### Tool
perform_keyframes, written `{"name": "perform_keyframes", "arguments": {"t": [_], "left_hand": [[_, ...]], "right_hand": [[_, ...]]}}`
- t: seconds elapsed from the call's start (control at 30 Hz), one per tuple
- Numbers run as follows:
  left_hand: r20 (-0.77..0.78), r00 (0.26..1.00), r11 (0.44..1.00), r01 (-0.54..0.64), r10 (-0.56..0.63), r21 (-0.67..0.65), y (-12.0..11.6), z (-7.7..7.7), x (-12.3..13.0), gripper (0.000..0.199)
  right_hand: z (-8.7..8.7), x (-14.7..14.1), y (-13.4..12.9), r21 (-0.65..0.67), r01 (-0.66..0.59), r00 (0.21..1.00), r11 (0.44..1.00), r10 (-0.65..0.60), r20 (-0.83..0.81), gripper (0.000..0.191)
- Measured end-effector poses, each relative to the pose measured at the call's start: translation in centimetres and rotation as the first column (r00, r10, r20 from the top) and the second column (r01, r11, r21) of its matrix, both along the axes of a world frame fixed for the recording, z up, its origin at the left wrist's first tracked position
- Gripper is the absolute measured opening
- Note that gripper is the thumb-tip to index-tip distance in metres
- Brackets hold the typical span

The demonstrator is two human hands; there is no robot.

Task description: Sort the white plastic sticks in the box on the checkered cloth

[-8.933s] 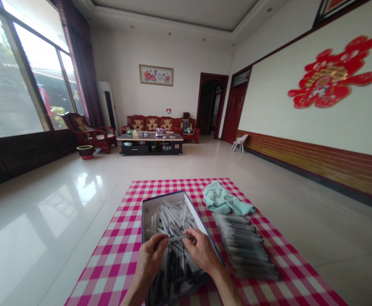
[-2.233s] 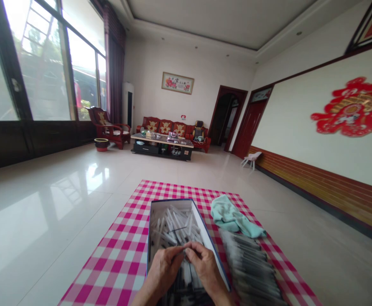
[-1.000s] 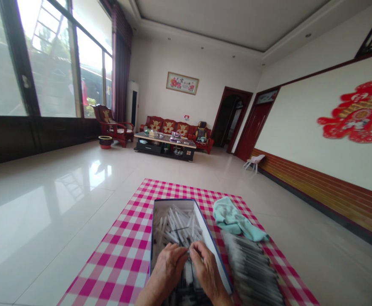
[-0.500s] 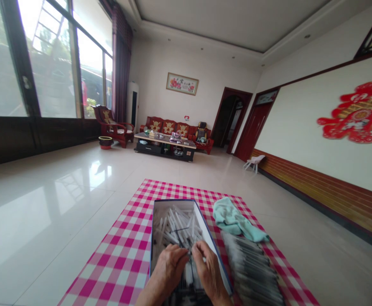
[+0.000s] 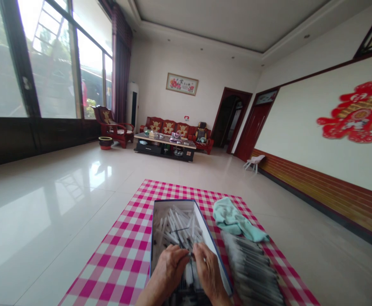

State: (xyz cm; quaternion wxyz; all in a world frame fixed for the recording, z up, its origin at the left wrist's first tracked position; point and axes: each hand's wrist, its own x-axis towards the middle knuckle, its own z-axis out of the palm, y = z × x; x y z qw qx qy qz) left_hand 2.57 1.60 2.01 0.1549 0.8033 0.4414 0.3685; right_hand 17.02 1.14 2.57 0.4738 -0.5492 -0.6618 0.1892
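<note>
My left hand (image 5: 170, 265) and my right hand (image 5: 206, 267) meet over a white-lined box (image 5: 207, 225) with blue edges. Fingers and thumb are pinched in both, around a small dark pen part (image 5: 191, 254) between the fingertips; its exact shape is mostly hidden. Inside the box lies a loose heap of whitish translucent pen barrels (image 5: 179, 221), mixed with thin black pieces. To the right of the box, beside my right hand, clear and black pens (image 5: 252, 267) lie side by side in a blurred row.
A pink-and-white checked cloth (image 5: 118, 255) lies under the box. A mint-green cloth (image 5: 233, 216) is crumpled beyond the pens. Across the tiled floor stand a low table (image 5: 163, 146), a wooden sofa (image 5: 168, 126) and a small stool (image 5: 255, 162).
My right fingertips have shifted slightly at the pinched dark piece, close against the left ones. The box, the pens and the cloths stay where they were.
</note>
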Motion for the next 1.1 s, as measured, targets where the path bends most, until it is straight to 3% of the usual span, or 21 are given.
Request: {"name": "perform_keyframes", "arguments": {"t": [0.23,0.4,0.67,0.73,0.87,1.1], "left_hand": [[-0.010,1.000,1.000,0.010,-0.010,-0.012,-0.2,0.5,0.0,0.026],[0.002,1.000,1.000,0.010,-0.010,-0.002,-0.3,0.6,0.0,0.025],[0.072,0.996,0.999,-0.044,0.044,0.011,0.0,0.2,-0.1,0.024],[0.105,0.992,0.998,-0.065,0.064,0.007,0.1,0.1,-0.2,0.022],[0.154,0.985,0.996,-0.086,0.085,0.000,0.3,-0.1,-0.4,0.020],[0.198,0.974,0.993,-0.113,0.114,-0.016,0.4,-0.5,-0.4,0.019]], "right_hand": [[0.1,-0.1,-0.1,-0.028,-0.057,0.995,0.998,0.059,0.076,0.032],[-0.7,0.0,0.1,-0.020,0.008,0.997,1.000,-0.007,0.080,0.034],[0.3,1.1,0.6,-0.094,0.147,0.988,0.985,-0.150,-0.023,0.037],[0.2,1.4,0.9,-0.155,0.091,0.995,0.984,-0.085,0.042,0.032],[-0.6,1.5,1.0,-0.254,-0.118,0.975,0.960,0.161,0.155,0.013],[-1.8,1.7,0.4,-0.192,-0.080,0.944,0.978,0.137,0.301,0.027]]}}
